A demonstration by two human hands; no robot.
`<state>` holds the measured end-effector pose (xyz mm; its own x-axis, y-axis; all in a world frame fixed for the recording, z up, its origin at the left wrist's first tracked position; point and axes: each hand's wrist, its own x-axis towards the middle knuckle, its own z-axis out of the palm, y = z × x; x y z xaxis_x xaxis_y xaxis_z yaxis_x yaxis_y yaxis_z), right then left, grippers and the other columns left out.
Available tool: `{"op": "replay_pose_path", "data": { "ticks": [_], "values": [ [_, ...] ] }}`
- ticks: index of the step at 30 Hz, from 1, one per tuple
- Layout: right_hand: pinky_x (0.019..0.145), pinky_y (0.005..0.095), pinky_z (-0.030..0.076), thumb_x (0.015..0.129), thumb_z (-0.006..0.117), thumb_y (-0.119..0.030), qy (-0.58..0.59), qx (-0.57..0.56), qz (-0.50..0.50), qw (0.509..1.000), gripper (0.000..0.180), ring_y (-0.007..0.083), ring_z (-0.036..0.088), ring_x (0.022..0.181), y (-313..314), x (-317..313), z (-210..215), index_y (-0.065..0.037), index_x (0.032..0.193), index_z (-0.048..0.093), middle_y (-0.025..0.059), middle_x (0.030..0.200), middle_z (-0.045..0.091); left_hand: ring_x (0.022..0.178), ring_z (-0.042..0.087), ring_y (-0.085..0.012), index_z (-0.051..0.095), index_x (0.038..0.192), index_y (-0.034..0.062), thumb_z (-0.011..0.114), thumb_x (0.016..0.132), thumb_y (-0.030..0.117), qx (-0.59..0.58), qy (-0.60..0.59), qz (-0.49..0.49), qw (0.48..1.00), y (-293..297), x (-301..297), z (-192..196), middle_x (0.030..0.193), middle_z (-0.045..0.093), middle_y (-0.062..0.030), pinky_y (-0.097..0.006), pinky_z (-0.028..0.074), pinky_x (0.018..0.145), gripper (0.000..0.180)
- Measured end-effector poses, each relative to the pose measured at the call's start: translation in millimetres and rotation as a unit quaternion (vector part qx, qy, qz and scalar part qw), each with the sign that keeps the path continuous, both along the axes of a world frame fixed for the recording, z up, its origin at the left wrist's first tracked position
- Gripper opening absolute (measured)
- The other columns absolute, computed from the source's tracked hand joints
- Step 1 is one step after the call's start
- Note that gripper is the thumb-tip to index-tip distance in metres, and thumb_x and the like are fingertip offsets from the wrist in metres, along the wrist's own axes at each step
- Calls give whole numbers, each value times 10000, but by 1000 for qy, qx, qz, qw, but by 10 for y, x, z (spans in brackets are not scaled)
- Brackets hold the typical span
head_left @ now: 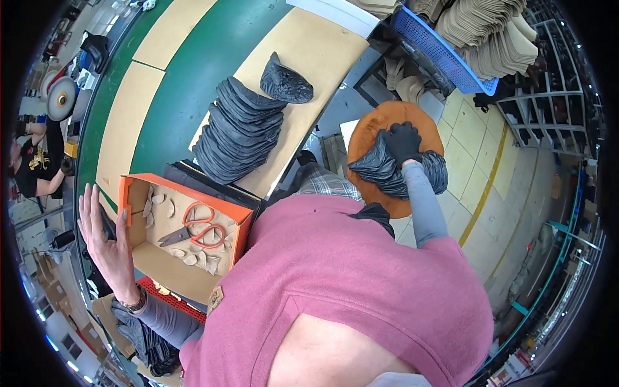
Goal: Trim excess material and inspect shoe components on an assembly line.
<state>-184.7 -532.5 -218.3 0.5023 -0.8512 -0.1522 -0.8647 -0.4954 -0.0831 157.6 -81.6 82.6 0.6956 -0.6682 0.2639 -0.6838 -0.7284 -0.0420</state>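
My left hand, bare with a watch at the wrist, is open, its fingers stretched out along the left side of an orange-edged cardboard box. Inside the box lie orange-handled scissors and several small beige scraps. On the right, my right hand wears a black glove and curls closed over a row of nested black wrinkled leather-like pieces. These lie on a round brown padded seat. The glove partly hides its own fingertips and the pieces under it.
A long nested row of similar black pieces and a single one lie on the green and tan worktable. A blue basket of beige curved sheets stands at the far right, near a metal rack. Another person is at far left.
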Motion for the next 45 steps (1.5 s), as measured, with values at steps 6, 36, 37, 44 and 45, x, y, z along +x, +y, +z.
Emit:
{"op": "replay_pose_path", "data": {
  "ticks": [6, 36, 37, 44, 45],
  "values": [
    [984, 620, 234, 707, 665, -452, 206, -16, 18, 978, 529, 389, 435, 1175, 25, 425, -261, -125, 1122, 689, 141, 1268, 508, 1360, 388, -317, 487, 1388, 97, 673, 881, 208, -17, 24, -15, 999, -131, 44, -58, 1440, 464, -114, -442, 321, 1106, 551],
    [776, 520, 471, 633, 728, -239, 99, 125, 22, 987, 270, 315, 670, 848, -454, 478, -490, -139, 884, 728, 115, 963, 716, 1372, 369, -317, 459, 1410, 105, 666, 878, 170, 0, 33, 16, 999, 42, -114, -202, 1464, 431, -114, -453, 316, 1114, 575],
    [776, 520, 471, 633, 728, -239, 99, 125, 21, 987, 270, 315, 670, 848, -640, 336, -681, -139, 884, 728, 115, 963, 716, 1371, 369, -316, 459, 1411, 104, 665, 878, 172, -3, 34, 12, 999, 43, -106, -198, 1463, 432, -115, -451, 317, 1113, 575],
    [772, 366, 521, 781, 671, -237, 28, 161, 377, 912, 209, 279, 674, 850, -956, 72, -534, -217, 972, 753, 99, 969, 713, 1374, 363, -313, 461, 1410, 109, 668, 874, 168, 0, 33, 20, 999, 128, -123, -252, 1460, 435, -116, -451, 308, 1115, 577],
    [772, 366, 521, 781, 671, -237, 29, 161, 378, 911, 209, 279, 674, 850, -970, 70, -540, -217, 972, 753, 99, 969, 713, 1374, 363, -313, 461, 1410, 109, 668, 874, 168, 0, 33, 21, 999, 136, -128, -266, 1460, 435, -116, -451, 308, 1115, 577]
  ]
}}
